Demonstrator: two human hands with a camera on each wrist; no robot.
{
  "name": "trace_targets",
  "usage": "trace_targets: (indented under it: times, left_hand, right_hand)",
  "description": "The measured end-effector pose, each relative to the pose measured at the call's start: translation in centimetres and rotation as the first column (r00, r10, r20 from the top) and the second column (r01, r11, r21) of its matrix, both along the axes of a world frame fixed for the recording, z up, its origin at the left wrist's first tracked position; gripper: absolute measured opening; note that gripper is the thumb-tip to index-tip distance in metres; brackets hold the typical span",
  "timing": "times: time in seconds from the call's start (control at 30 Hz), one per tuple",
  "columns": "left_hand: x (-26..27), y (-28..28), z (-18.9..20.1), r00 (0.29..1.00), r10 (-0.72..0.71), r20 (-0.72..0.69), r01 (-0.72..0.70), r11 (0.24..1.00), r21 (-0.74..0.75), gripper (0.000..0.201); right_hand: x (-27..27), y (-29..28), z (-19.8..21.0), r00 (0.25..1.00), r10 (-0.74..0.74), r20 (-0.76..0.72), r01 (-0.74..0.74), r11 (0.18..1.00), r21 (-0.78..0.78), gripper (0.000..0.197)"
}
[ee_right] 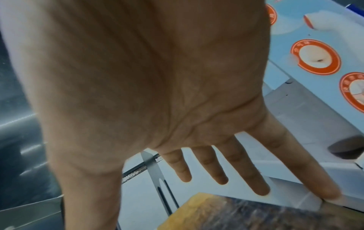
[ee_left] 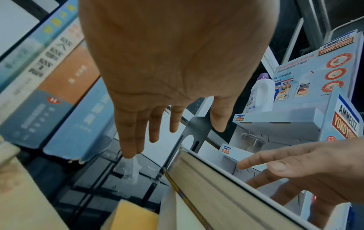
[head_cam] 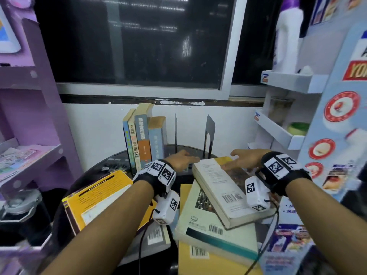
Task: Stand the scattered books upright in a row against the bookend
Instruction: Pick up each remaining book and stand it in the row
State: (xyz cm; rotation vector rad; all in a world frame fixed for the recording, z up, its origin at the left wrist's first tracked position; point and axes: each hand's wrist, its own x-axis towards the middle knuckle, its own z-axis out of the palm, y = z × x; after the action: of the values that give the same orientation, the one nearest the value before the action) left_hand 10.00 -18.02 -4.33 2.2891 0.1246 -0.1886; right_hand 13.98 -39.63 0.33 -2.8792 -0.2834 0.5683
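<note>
Several books [head_cam: 143, 139] stand upright at the back of the dark round table [head_cam: 111, 165], their spines [ee_left: 59, 93] close in the left wrist view. To their right stand two black metal bookends [head_cam: 176, 130] [head_cam: 209, 133]. A white-covered book [head_cam: 220, 187] lies face down on top of a stack. My left hand [head_cam: 188, 157] hovers open between the upright books and the stack, fingers [ee_left: 130, 140] straight above the table. My right hand [head_cam: 230, 160] is open with spread fingers [ee_right: 222, 171] over the white book's far end [ee_right: 246, 214]; one fingertip [ee_right: 331, 197] meets its edge.
Under the white book lie a pale green book [head_cam: 208, 221] and a yellow one [head_cam: 198, 259]; an orange-yellow book [head_cam: 103, 197] lies at the left. A purple shelf unit [head_cam: 35, 116] stands at the left, a white display rack [head_cam: 288, 124] with a bottle [ee_left: 262, 96] at the right.
</note>
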Motion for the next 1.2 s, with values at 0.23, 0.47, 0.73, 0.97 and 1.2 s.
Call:
trace_targets:
  times: [0.23,0.47,0.73,0.97,1.2]
  left_hand:
    - [1.5,-2.0,-2.3,0.987,0.016,-0.159,-0.031,0.995,-0.093,0.069]
    - [2.8,-2.0,-3.2,0.986,0.019,-0.168,-0.031,0.997,-0.071,0.07]
    - [3.6,-2.3,-3.2,0.989,0.053,-0.138,-0.067,0.993,-0.097,0.06]
    - [3.4,-1.9,-1.5,0.993,0.07,-0.096,-0.091,0.97,-0.225,0.05]
    - [3.8,-0.9,0.4,0.976,0.19,0.103,-0.124,0.884,-0.45,0.064]
  right_hand:
    - [0.5,-1.5,-1.4,0.996,-0.024,-0.091,0.022,1.0,-0.016,0.106]
    - [0.1,-1.3,-1.0,0.994,0.023,-0.11,-0.027,0.999,-0.033,0.07]
    - [-0.2,-1.4,-0.8,0.998,0.025,-0.057,-0.025,1.0,0.008,0.068]
    - [-0.3,-0.6,-0.3,0.999,-0.036,0.024,0.032,0.986,0.165,0.061]
    - [-0.6,1.0,1.0,0.972,-0.116,0.204,0.064,0.967,0.246,0.088]
